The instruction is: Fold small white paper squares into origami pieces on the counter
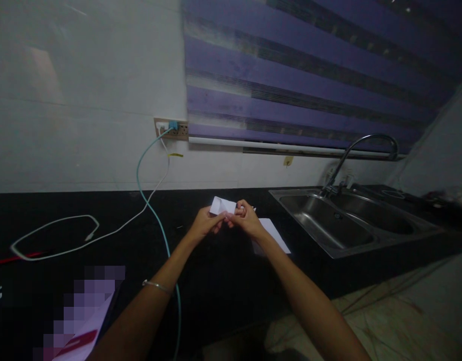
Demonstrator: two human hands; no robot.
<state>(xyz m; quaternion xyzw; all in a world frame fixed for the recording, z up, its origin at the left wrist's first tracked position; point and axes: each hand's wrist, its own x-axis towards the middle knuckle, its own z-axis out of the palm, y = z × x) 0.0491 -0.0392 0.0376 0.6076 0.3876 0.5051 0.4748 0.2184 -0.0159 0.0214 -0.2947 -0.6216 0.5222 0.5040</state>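
A small folded piece of white paper [222,205] is held up over the black countertop between both hands. My left hand [208,224] grips its left and lower edge, thumb on the near face. My right hand [246,219] pinches the lower right of the paper, the two thumbs meeting at its bottom edge. A thin white tip shows beside the right fingers, too small to name. Below and right of that hand lies a white sheet of paper [275,235], partly hidden by the right forearm.
A double steel sink [353,250] with a curved faucet [343,160] is at the right. A teal cable [155,213] and a white cable [121,229] run from the wall outlet [183,131] across the black countertop [223,296]. A partly pixelated purple item [84,326] lies at lower left.
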